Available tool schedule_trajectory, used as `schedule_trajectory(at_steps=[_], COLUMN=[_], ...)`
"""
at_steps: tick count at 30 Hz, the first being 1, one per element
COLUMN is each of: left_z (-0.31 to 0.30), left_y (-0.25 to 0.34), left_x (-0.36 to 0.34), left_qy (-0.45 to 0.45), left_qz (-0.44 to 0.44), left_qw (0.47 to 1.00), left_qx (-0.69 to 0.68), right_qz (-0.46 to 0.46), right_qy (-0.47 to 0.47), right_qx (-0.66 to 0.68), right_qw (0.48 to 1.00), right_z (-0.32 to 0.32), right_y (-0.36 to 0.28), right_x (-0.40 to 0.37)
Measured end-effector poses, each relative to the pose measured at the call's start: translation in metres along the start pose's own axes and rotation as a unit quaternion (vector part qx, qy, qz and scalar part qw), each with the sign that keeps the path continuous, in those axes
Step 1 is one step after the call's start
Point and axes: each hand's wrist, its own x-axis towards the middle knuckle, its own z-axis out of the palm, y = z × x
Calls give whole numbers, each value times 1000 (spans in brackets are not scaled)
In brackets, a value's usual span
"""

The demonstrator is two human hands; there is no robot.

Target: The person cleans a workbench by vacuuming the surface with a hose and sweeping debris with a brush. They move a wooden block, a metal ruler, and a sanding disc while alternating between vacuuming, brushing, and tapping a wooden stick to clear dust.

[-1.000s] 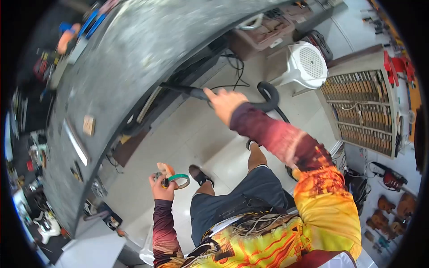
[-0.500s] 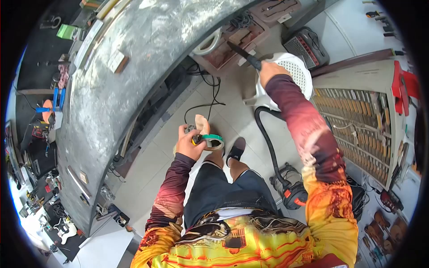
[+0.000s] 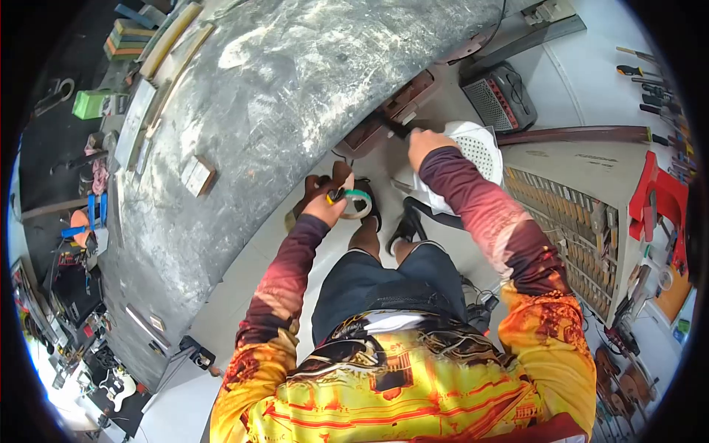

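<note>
My left hand [image 3: 322, 210] is closed around a bundle of things close to the bench edge. A roll of green tape [image 3: 360, 196] hangs at its fingers, beside a small yellow-and-black item [image 3: 335, 196]. Brown, shaded pieces [image 3: 341, 174] stick up past the fingers; their kind does not show. Further right, my right hand [image 3: 430, 148] grips the black handle of a long, dark-bladed tool [image 3: 399, 128]. Its blade points toward the bench and is mostly lost in shadow. Behind that hand stands a white stool [image 3: 476, 151] with a perforated seat.
A large grey workbench [image 3: 258, 111] curves across the left, with a small wooden block [image 3: 199, 176] on it. A speaker-like box [image 3: 499, 96] sits at the back. To the right is a cabinet [image 3: 569, 166] holding rows of wooden-handled tools. A black hose [image 3: 436, 214] runs by the stool.
I have moved closer to the bench, which now fills more of the view. Both hands, still holding their things, are nearer its edge, and the dark blade has passed into shadow.
</note>
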Motion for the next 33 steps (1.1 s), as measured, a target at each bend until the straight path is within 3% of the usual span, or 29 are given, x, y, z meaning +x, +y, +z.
schedule_trajectory(at_steps=[1, 2, 5, 6, 8, 10, 12, 14, 15, 16, 18, 26, 29, 33], left_z=[6, 13, 29, 22, 28, 39, 36, 24, 36, 32, 35, 21, 33, 35], left_y=[7, 14, 26, 41, 51, 57, 71, 92, 83, 87, 93, 123, 133, 149], left_x=[16, 29, 64, 71, 79, 84, 76, 65, 57, 54, 40, 18, 20, 24], left_qy=[-6, -14, -6, -26, -25, -22, -17, -73, -13, -50, 6, 4, 13, 17], left_qz=[-33, -67, -46, -78, -66, -51, -45, -138, -88, -77, -74, -143, -143, -135], left_qw=[999, 997, 995, 994, 994, 996, 997, 981, 993, 994, 997, 989, 988, 989], left_qx=[-16, -32, -84, -68, -88, -74, -54, -114, -74, -53, -20, -36, -56, -52], right_qz=[35, 14, 29, 35, -2, -34, -26, -40, -62, -82, -77, -33, -20, -80], right_qy=[16, 12, 54, 56, 75, 28, -12, -4, 23, 45, 34, -6, 10, 0], right_qx=[19, 12, -13, -8, -15, -48, -53, -48, -42, -35, -33, -3, -68, -39], right_qw=[999, 1000, 998, 998, 997, 998, 998, 998, 997, 995, 996, 999, 997, 996], right_z=[-8, -13, -26, -29, -28, -25, -12, -14, -24, -32, -51, -89, -92, -57], right_y=[12, 28, 63, 74, 78, 64, 52, 64, 73, 81, 93, 168, 136, 130], right_x=[4, 9, 18, 23, 33, 36, 34, 40, 45, 48, 62, 81, 63, 57])
